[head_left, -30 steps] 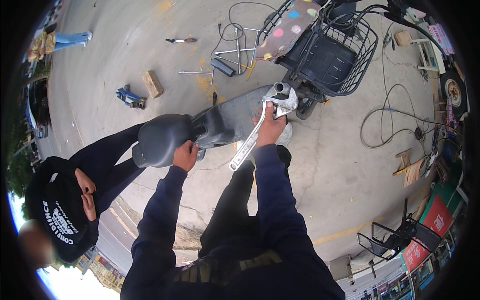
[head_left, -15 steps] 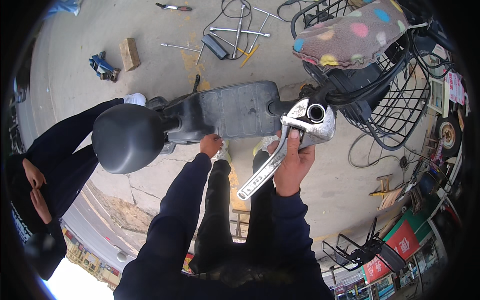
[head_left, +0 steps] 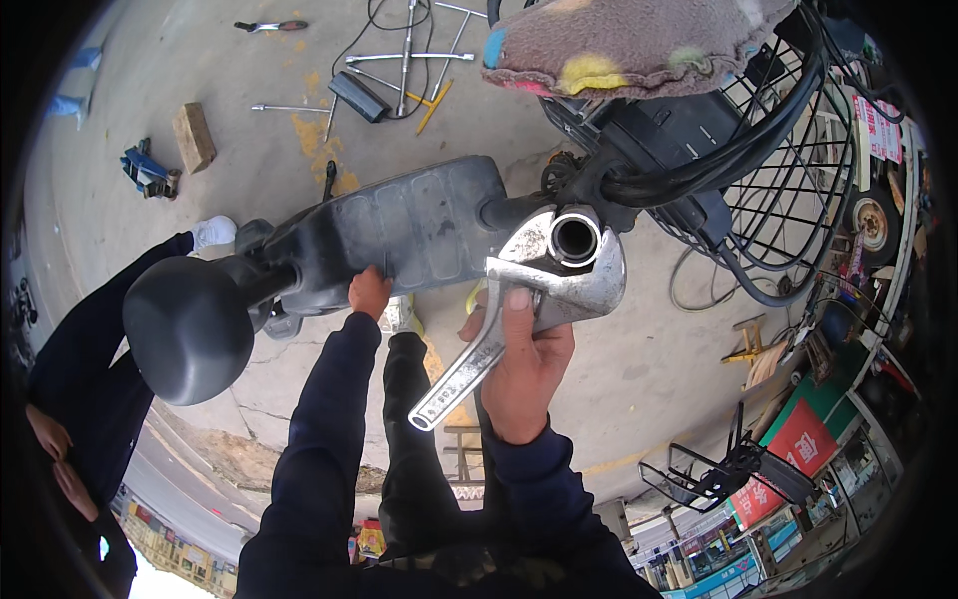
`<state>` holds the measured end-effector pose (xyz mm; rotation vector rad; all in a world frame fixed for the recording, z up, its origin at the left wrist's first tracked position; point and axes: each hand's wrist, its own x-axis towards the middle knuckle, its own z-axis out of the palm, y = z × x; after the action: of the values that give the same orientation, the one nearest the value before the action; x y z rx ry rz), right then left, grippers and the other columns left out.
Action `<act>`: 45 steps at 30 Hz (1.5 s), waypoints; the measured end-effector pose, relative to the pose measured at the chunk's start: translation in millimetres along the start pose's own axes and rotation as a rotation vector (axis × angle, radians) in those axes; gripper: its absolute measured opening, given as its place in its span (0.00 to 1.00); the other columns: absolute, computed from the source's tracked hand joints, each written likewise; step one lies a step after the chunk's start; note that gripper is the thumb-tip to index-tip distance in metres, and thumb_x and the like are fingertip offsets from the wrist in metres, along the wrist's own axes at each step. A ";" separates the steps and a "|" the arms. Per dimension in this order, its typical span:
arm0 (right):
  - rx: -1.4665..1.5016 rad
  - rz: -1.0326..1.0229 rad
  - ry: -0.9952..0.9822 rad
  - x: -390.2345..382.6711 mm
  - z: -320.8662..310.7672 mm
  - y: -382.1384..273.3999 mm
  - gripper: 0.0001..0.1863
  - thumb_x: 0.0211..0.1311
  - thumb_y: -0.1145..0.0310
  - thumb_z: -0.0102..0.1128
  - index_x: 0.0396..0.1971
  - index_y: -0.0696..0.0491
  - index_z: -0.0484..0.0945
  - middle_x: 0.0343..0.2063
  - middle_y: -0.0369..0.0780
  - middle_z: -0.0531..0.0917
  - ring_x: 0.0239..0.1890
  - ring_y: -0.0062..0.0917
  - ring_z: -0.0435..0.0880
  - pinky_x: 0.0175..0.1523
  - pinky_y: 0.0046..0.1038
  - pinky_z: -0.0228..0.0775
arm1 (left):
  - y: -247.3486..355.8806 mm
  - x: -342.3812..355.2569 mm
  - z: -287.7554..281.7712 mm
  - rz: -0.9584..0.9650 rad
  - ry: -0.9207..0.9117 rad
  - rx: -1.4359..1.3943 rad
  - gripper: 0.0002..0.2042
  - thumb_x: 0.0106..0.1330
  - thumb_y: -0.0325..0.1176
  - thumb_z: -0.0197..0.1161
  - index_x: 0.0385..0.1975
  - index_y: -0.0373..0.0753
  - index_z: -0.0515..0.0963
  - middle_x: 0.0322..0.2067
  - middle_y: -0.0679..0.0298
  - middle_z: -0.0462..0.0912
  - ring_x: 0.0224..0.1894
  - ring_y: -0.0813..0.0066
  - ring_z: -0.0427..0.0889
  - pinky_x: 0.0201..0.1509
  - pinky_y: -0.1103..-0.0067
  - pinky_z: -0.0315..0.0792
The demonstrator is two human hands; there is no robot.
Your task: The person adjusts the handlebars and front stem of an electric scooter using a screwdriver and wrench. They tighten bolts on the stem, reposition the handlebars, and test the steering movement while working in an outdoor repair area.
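Note:
My right hand (head_left: pixel 526 384) grips a large silver adjustable wrench (head_left: pixel 489 344), thumb on top just below its head. Its jaws sit around the open end of a silver tube (head_left: pixel 575 238), and its handle points toward the lower left. Beneath lies an electric scooter with a dark ribbed footboard (head_left: pixel 414 215) and a rounded black seat (head_left: pixel 190 329). My left hand (head_left: pixel 370 294) is closed at the near edge of the footboard, by a thin dark piece; what its fingers hold, if anything, I cannot make out.
Lug wrenches (head_left: pixel 407 60), a ratchet (head_left: pixel 271 26), a wooden block (head_left: pixel 194 137) and a blue tool (head_left: pixel 150 172) lie on the ground beyond. A wire basket (head_left: pixel 788 180) and spotted fabric cover (head_left: pixel 629 55) are at the right. Another person's hands (head_left: pixel 60 454) rest at the left.
The whole scene has shifted left in view, and the wrench head looks slightly larger. Both hands keep their places, the right one still on the wrench.

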<state>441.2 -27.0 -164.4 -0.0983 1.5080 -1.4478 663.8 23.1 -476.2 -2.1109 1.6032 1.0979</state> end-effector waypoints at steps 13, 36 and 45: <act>0.241 0.150 0.155 -5.5 48.7 -0.8 0.19 0.70 0.53 0.60 0.43 0.55 0.73 0.29 0.35 0.76 0.25 0.18 0.76 0.31 0.24 0.72 | 70.6 -118.4 -145.2 -0.008 -0.602 -0.787 0.27 0.76 0.54 0.46 0.56 0.33 0.74 0.47 0.51 0.83 0.48 0.62 0.84 0.54 0.68 0.75; 0.245 0.073 0.093 -6.3 36.7 13.4 0.17 0.71 0.65 0.58 0.53 0.60 0.71 0.34 0.43 0.84 0.27 0.22 0.83 0.33 0.25 0.76 | 75.5 -175.9 -207.8 0.013 -0.860 -0.714 0.22 0.72 0.55 0.56 0.32 0.37 0.75 0.21 0.66 0.79 0.21 0.80 0.79 0.26 0.82 0.74; 0.150 0.099 0.123 -4.2 35.7 15.8 0.15 0.70 0.62 0.61 0.45 0.58 0.73 0.33 0.41 0.83 0.25 0.19 0.81 0.32 0.22 0.76 | 188.2 -147.4 -285.3 0.584 -0.147 -0.685 0.27 0.74 0.46 0.54 0.64 0.34 0.61 0.62 0.54 0.67 0.65 0.63 0.68 0.66 0.68 0.64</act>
<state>476.1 -45.1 -166.6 0.1571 1.4751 -1.5043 592.7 -115.2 -138.0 -1.8487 2.0324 2.1960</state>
